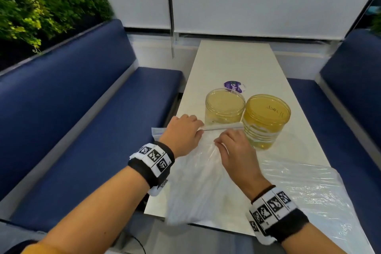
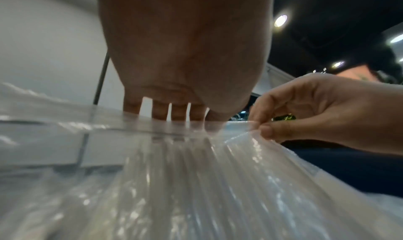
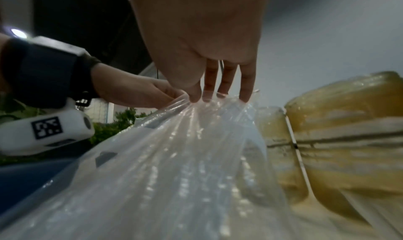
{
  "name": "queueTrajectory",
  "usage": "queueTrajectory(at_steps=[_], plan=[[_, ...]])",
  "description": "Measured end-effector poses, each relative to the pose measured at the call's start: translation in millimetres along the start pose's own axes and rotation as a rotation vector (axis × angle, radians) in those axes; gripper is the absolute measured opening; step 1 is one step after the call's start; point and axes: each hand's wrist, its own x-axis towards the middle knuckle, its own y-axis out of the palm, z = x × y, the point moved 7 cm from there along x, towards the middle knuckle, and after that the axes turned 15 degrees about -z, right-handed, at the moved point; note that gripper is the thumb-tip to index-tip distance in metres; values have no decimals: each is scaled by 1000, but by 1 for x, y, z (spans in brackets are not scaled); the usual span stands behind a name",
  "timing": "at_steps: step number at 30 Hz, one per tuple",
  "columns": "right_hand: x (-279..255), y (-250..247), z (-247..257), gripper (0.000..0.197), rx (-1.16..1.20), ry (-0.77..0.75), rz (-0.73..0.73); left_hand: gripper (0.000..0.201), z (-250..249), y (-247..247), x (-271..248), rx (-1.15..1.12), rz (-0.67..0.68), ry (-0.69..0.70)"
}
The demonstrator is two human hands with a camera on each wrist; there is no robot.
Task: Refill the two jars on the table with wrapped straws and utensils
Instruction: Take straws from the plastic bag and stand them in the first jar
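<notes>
Two yellowish see-through jars stand mid-table, the left jar (image 1: 224, 107) and the right jar (image 1: 266, 121), both also in the right wrist view (image 3: 340, 123). In front of them lies a clear zip bag of wrapped straws (image 1: 195, 183). My left hand (image 1: 199, 130) holds the bag's mouth at its white zip strip (image 1: 222, 126); its fingertips (image 2: 179, 113) are hidden behind the plastic rim. Beside it, my right hand (image 1: 218, 142) pinches the other lip of the mouth between thumb and forefinger (image 2: 265, 131). The straws (image 3: 174, 149) run lengthwise inside the bag.
A second crinkled plastic bag (image 1: 309, 189) lies at the table's near right. A purple sticker (image 1: 234, 86) sits behind the jars. Blue benches (image 1: 82, 130) flank the white table (image 1: 237, 64), with plants (image 1: 41, 10) at far left.
</notes>
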Motion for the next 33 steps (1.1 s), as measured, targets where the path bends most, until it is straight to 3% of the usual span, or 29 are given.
queueTrajectory(at_steps=[3,8,10,14,18,29,33], plan=[[11,-21,8,4,35,-39,-69,31,-3,-22,4,-66,53,-101],[8,-41,-1,10,42,81,-33,20,-24,-61,-5,-218,-75,-150],[9,-55,-2,5,43,165,-81,20,-37,-74,-13,-245,-139,-166],[13,-59,-6,49,201,438,-60,19,-65,-92,-25,-206,-233,-127],[17,-50,-6,45,441,665,-13,21,-79,-97,-28,-195,-250,-96],[22,-54,-13,37,536,612,201,38,-66,-127,-37,-179,-54,-105],[26,-51,0,39,597,572,291,37,-68,-103,-29,-357,97,-122]])
